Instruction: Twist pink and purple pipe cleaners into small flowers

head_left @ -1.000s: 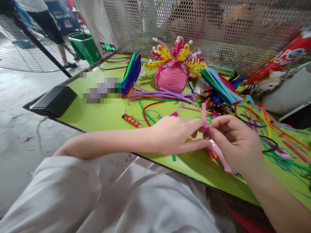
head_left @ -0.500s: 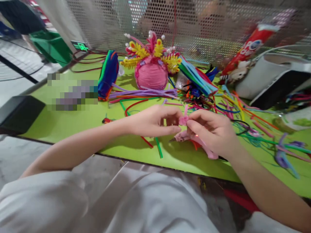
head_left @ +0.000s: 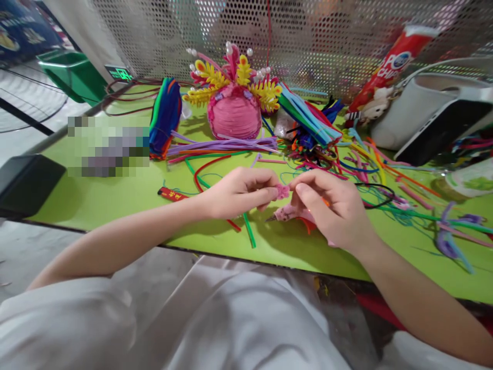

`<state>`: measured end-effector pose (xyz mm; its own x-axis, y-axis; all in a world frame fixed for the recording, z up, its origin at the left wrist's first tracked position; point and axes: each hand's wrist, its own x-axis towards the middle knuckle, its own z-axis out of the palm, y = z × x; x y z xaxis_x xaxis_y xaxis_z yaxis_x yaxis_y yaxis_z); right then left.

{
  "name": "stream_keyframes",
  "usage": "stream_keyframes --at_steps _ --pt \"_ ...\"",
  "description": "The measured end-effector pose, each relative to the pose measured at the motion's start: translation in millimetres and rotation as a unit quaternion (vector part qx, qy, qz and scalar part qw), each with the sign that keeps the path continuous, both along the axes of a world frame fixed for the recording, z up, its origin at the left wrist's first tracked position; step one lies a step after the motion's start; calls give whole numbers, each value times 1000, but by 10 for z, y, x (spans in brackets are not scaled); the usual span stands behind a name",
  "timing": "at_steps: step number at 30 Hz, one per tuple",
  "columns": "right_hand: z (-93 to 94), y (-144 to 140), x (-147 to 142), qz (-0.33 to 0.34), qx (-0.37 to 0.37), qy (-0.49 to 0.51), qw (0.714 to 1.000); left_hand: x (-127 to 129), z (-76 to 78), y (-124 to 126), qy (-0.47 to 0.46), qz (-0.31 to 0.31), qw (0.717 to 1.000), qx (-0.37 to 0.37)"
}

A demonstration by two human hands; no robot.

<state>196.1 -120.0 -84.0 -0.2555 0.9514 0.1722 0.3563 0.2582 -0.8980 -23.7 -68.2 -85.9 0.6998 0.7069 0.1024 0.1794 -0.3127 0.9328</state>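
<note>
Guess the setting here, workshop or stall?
Likely a craft stall at a walkway's edge: loose pipe cleaners across a green table, a finished pink headpiece on display, perforated mesh behind, pavement and a green bin alongside.

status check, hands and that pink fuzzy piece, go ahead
Left hand and right hand both pinching the small pink pipe-cleaner piece between fingertips, above the green table. Pink tool lies just beneath. Loose pipe cleaners scattered around.

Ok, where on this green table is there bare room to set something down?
Bare green table lies left of the left hand, between the black box and the red strip. Another patch runs along the near edge under the hands. Right of the right hand, loose pipe cleaners crowd everything.
</note>
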Motion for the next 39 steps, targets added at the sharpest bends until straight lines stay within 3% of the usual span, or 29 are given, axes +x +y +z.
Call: stream_keyframes --at_steps 3,7,10,14,19,25,31,35,39 --pt "14 -6 -16 27 63 -68 995 -5 9 -17 -2 -29 1000 -12" --pt "-7 0 -34 42 -15 1 999 5 -21 -32 -18 -20 999 -23" --pt "-33 -2 -43 37 -81 81 993 15 -48 -55 16 10 997 78" --pt "-21 -14 -63 29 -99 96 990 27 -39 -89 61 47 975 210" --pt "37 -24 -62 34 -78 56 995 20 30 -82 20 -7 987 159" --pt "73 -1 -53 55 -172 104 978 8 16 -70 -4 -25 992 122" --pt "65 30 -86 42 -229 137 963 33 -44 -111 82 22 976 202" --pt "85 5 -102 30 -227 138 964 42 -38 -107 75 25 972 220" --pt "133 -61 -124 9 -163 128 978 29 -4 -102 30 2 980 195"
